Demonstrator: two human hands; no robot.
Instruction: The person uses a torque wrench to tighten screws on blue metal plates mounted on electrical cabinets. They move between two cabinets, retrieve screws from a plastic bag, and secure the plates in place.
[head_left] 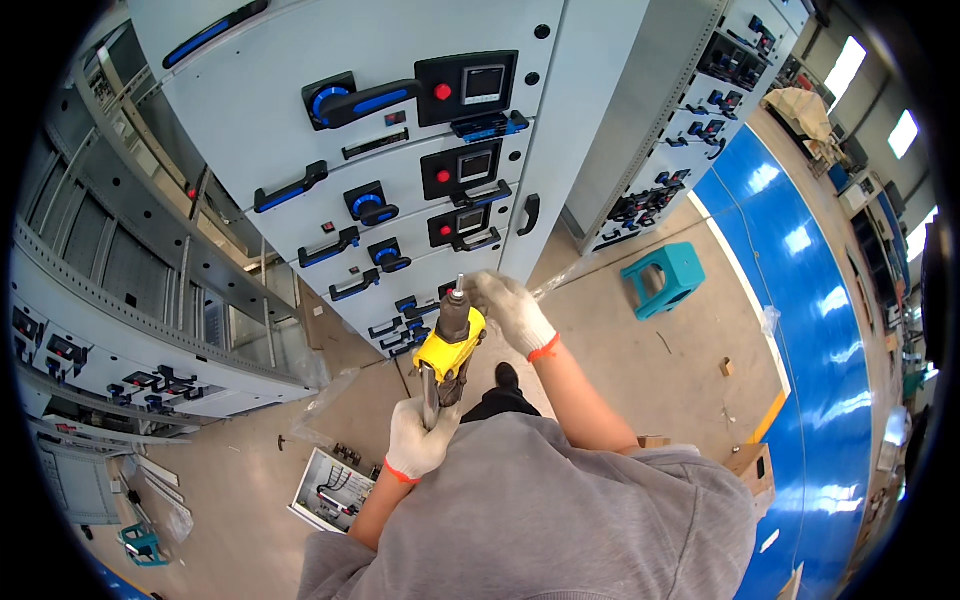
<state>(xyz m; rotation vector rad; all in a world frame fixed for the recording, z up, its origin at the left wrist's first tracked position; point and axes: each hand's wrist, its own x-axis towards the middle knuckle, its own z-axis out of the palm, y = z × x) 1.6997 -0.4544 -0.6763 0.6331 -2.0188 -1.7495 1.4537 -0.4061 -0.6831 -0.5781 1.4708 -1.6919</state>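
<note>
My left hand (418, 440), in a white knitted glove with an orange cuff, is closed round the lower end of a yellow and black power driver (447, 350). A thin metal bit (460, 283) sticks out of the driver's dark nose, pointing away from me toward the cabinet. My right hand (512, 308), gloved the same way, is beside this nose with its fingers curled together close to the bit. What those fingers hold, if anything, is too small to make out. Just beyond stands a grey switchgear cabinet (580, 110) with black and blue handles, rotary knobs, red buttons and small display panels.
A second cabinet (625, 120) stands to the right, and open metal framing (140, 205) to the left. On the floor are a teal stool (672, 275), an open box-shaped unit with wiring (335, 490) and clear plastic film (325, 405). Cardboard boxes (752, 470) sit behind my right side.
</note>
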